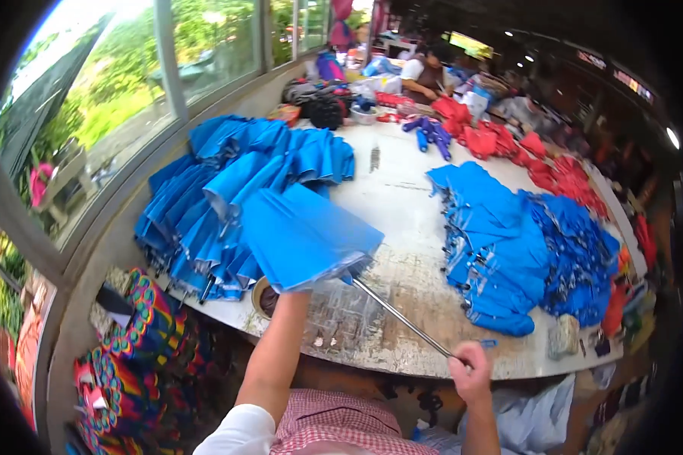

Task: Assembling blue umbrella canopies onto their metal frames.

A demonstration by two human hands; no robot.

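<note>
A blue umbrella [307, 235] hangs over the near part of the table, its cloth loosely folded and partly blurred. From the cloth a metal shaft [402, 317] slants down to the right. My right hand [471, 371] is closed around the shaft's lower end, just past the table's front edge. My left hand [293, 296] reaches under the cloth; only the wrist shows, so the fingers are hidden. Behind and left of it lies a big pile of folded blue umbrellas [205, 193]. Across the table at the right, more blue umbrellas [493, 243] lie bunched together.
The white worn table [391, 205] fills the middle. A bowl [265, 298] sits near its front edge. Red umbrellas [501, 144] and purple ones [429, 134] lie farther back. Another person [425, 76] sits at the far end. Windows line the left; colourful patterned cloth [148, 326] stands below.
</note>
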